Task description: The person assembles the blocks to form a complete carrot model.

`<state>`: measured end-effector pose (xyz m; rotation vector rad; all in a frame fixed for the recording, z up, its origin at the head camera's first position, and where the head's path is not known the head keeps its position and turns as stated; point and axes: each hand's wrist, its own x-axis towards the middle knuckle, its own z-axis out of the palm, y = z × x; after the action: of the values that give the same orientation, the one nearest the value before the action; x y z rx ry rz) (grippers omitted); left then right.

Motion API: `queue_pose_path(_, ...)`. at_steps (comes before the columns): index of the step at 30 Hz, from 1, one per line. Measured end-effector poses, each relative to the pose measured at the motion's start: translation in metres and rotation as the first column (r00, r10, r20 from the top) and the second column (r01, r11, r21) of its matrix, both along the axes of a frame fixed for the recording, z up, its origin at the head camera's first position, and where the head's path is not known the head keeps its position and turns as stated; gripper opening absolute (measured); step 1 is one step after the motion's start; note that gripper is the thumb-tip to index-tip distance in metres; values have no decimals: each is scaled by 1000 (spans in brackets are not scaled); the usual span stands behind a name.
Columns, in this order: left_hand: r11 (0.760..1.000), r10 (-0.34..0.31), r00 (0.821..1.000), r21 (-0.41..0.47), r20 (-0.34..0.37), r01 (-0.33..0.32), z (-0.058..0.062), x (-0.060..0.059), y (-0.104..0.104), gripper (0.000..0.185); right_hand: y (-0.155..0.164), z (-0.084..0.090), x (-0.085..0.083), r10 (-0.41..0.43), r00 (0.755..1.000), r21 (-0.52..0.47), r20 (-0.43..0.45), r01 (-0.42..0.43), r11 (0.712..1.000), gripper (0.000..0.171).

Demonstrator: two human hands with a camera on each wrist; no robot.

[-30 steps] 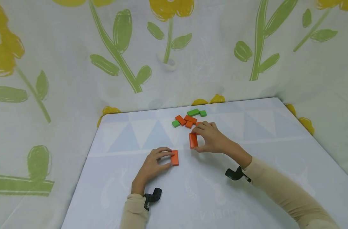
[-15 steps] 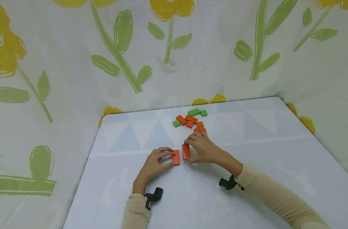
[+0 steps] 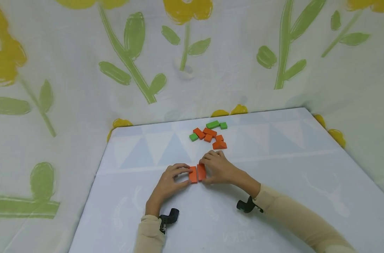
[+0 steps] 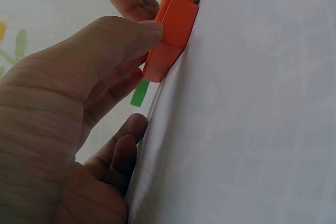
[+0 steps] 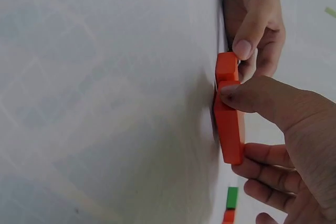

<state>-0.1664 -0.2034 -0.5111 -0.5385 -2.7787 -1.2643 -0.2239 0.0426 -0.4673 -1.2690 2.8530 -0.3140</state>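
Left hand (image 3: 170,181) pinches one flat orange wooden block (image 3: 193,174); right hand (image 3: 218,169) pinches its twin (image 3: 201,172) (edges touching). Best aligned flush, gently.

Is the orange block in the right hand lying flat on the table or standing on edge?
Lying flat. The orange block lies on its broad face beside the second orange block, with the right hand gripping it and the left hand holding the other.

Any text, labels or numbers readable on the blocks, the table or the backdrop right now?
No text can be read.
Table mat: faint pale lettering near the front edge, upside down to the head camera, too washed out to read.
Orange blocks held by the left hand and right hand: plain faces, no marks.
Loose orange and green blocks: no marks visible.
Flower-print cloth: pattern only, no words.
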Motion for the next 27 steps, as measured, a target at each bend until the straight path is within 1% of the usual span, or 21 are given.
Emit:
queue_pose_path(5, 1000, 14, 1000, 3, -4, -14, 0, 2, 1, 37, -2, -1, 1, 15, 1000, 5, 13, -15, 1000, 60)
queue_pose_path(9, 1000, -10, 1000, 9, -12, 10, 0, 0, 3, 37, -1, 0, 1, -4, 1000, 20, 7, 3, 1000, 60)
queue_pose_path(16, 1000, -8, 1000, 24, 12, 8, 0, 1, 1, 37, -2, 1, 1, 2, 1000, 18, 28, -2, 1000, 61)
queue_pose_path(20, 999, -15, 1000, 28, 11, 15, 1, 1, 0, 36, 3, 7, -4, -11, 997, -27, 72, 13, 1000, 61)
queue_pose_path(23, 1000, -17, 1000, 24, 9, 17, 1, 0, 1, 36, 8, 16, -11, -31, 995, -90, 95, 40, 995, 54)
queue_pose_path(27, 1000, -10, 999, 13, 32, 10, 3, 0, 2, 35, 16, 25, -25, -50, 996, -151, 70, 60, 987, 45)
